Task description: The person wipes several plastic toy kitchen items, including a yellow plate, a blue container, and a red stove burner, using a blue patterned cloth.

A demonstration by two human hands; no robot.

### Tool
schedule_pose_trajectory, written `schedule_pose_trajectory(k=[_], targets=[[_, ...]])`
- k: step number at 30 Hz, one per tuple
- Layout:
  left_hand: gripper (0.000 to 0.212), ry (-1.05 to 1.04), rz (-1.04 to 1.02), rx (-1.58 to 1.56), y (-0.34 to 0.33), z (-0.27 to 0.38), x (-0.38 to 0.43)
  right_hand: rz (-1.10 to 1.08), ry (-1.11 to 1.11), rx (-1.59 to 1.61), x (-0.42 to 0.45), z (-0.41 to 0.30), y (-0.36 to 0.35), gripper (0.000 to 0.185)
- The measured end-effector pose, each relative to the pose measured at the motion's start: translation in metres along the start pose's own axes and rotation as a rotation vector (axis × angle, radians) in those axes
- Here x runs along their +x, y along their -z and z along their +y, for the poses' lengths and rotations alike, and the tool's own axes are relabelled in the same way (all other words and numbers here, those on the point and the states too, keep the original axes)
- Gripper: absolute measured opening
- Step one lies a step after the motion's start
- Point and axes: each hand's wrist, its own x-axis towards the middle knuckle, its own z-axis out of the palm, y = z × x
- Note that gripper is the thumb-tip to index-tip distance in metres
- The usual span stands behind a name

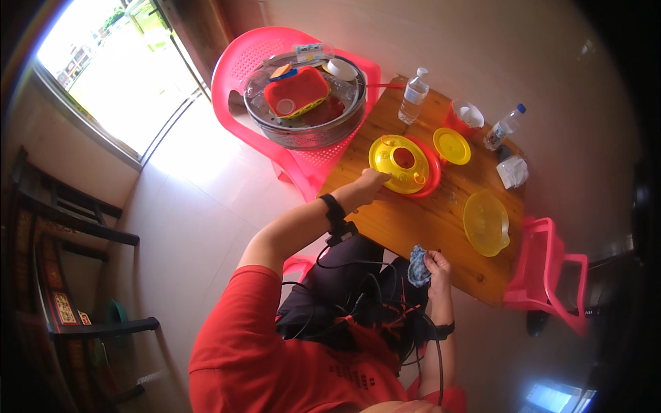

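Observation:
My left hand (373,185) grips the near-left rim of a round yellow plastic lid (384,160), thumb on top and the other fingers hidden beneath. The lid has a red centre and small orange rings. Below it, partly covered, a red plastic dish or basin (436,178) rests on the wooden table (408,219). Close to the table's near edge, my right hand (438,268) pinches a crumpled blue-and-white checked cloth (419,267). A smaller yellow lid (452,146) lies behind the dish, and a translucent yellow lid (485,223) lies at the right.
Two plastic bottles, one white-capped (413,98) and one blue-capped (505,128), stand along the back near a red container (465,117) and white tissue (513,172). A pink chair (235,111) holds a loaded metal basin (302,137). Cables (361,262) hang across my lap.

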Motion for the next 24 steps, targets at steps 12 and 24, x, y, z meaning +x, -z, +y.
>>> schedule_pose_trajectory(k=[12,24], targets=[[0.063,-0.35,0.068,0.182,0.046,0.014,0.025,-0.059,0.023,-0.023,-0.005,-0.006,-0.014,0.013],[0.043,-0.82,1.07,0.77,0.11,0.12,-0.024,0.008,0.017,-0.034,-0.01,-0.01,-0.015,0.016]])
